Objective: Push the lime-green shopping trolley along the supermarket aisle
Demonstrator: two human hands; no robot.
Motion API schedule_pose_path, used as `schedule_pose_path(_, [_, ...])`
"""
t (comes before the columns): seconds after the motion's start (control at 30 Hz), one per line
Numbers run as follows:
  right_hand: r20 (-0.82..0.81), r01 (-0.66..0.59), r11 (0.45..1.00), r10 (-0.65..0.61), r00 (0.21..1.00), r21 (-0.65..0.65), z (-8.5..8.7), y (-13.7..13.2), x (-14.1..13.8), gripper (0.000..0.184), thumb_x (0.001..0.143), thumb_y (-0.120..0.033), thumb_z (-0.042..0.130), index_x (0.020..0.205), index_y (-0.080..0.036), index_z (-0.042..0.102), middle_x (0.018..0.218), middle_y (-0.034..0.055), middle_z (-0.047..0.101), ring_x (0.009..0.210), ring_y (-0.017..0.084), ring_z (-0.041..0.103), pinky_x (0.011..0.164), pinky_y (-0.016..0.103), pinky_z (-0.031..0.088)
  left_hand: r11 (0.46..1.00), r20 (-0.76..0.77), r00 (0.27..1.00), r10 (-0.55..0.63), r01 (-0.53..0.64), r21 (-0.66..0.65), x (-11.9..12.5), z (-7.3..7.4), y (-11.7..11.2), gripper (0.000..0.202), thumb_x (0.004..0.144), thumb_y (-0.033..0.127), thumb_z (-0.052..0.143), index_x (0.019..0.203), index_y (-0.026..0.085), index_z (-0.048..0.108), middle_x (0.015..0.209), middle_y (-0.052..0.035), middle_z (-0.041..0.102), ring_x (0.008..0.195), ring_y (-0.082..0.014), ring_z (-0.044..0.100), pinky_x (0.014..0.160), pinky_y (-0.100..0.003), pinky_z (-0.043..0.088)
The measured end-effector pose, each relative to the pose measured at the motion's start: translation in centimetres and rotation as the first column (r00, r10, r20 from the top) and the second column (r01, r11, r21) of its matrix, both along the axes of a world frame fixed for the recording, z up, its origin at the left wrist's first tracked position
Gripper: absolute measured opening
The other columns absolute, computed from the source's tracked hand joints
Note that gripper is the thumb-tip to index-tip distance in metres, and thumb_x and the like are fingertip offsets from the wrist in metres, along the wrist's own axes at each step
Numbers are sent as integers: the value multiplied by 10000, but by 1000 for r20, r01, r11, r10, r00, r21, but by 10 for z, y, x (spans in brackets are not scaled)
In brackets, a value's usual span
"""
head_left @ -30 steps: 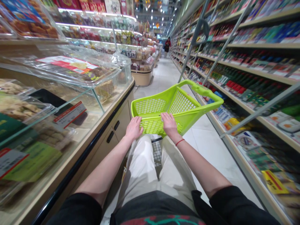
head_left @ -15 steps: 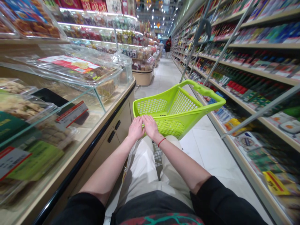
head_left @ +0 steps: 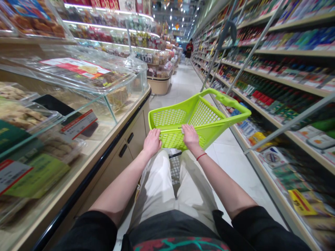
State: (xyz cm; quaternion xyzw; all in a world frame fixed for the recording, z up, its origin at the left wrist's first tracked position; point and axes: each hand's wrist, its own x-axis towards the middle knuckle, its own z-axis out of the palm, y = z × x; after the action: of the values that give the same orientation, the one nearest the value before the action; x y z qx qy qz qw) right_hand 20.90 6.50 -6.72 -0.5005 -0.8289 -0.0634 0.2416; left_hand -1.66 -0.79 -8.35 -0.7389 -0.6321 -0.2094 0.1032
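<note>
A bright green plastic shopping cart basket [head_left: 180, 137] stands right in front of my legs, its perforated inside showing no goods. My left hand [head_left: 152, 141] is closed over the near rim at its left corner, fingers curled over the edge. Farther right on that same rim, my right hand [head_left: 191, 136] is also closed, with its fingertips bent over to the inner side. A red string bracelet [head_left: 201, 157] circles my right wrist. The basket's looped handle [head_left: 237, 104] juts out to the right, away from both hands.
A display counter [head_left: 131, 122] with glass edging and packed snacks [head_left: 86, 69] runs along the left. Tall stocked shelves [head_left: 282, 122] fronted by slanting metal bars line the right. A person [head_left: 188, 48] stands far down the tiled aisle [head_left: 180, 76].
My right hand has slid right along the rim, away from my left hand, which stays at the corner. The basket has hardly moved.
</note>
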Motion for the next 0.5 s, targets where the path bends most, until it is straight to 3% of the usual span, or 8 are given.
schedule_pose_path(0.17, [-44, 31, 999, -32, 998, -30, -9, -10, -36, 576, 856, -13, 397, 1419, -19, 520, 1473, 202, 541, 1424, 273, 445, 1238, 467, 255, 1000, 33, 999, 8, -8, -5, 2, -1, -1, 611, 841, 197, 549, 1421, 42, 433, 1448, -222, 522, 1402, -325, 453, 1228, -468, 317])
schedule_pose_path(0.37, [-13, -153, 982, 153, 988, -112, -9, -30, -101, 588, 871, -48, 433, 1457, -33, 480, 1516, 202, 491, 1451, 252, 411, 1249, 453, 254, 1000, 68, 998, -14, 15, -13, 1, -2, -1, 643, 828, 207, 548, 1434, 37, 415, 1460, -233, 512, 1416, -340, 438, 1220, -506, 317])
schedule_pose_path(0.5, [-12, -270, 954, 271, 962, -126, -6, -30, -105, 578, 886, -54, 432, 1460, -82, 492, 1518, 164, 504, 1448, 219, 416, 1252, 450, 260, 999, 85, 996, -27, 29, -15, 0, -1, -2, 646, 821, 203, 553, 1436, 55, 417, 1450, -215, 525, 1419, -328, 439, 1225, -495, 311])
